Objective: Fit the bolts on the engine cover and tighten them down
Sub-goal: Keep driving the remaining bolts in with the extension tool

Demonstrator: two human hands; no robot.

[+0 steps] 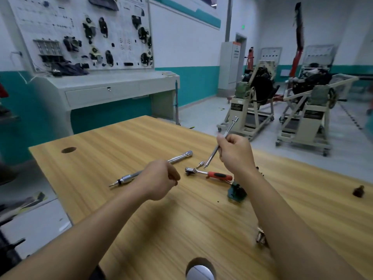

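Observation:
My right hand (235, 153) grips a slim chrome extension bar (212, 156), held tilted above the wooden table (141, 219), its lower tip near a small socket (200, 164). My left hand (159, 179) hovers over the table with its fingers curled; whether it holds anything small I cannot tell. Under it lies a long chrome torque wrench (129, 177). A ratchet with a red and black handle (210, 174) lies between my hands. No engine cover or bolts are plainly visible.
A dark green small part (237, 192) sits by my right forearm and a small dark piece (359, 191) at the table's right. The table has cable holes (68, 149). Engine stands (252, 104) stand on the floor behind; a training board bench (105, 85) is at left.

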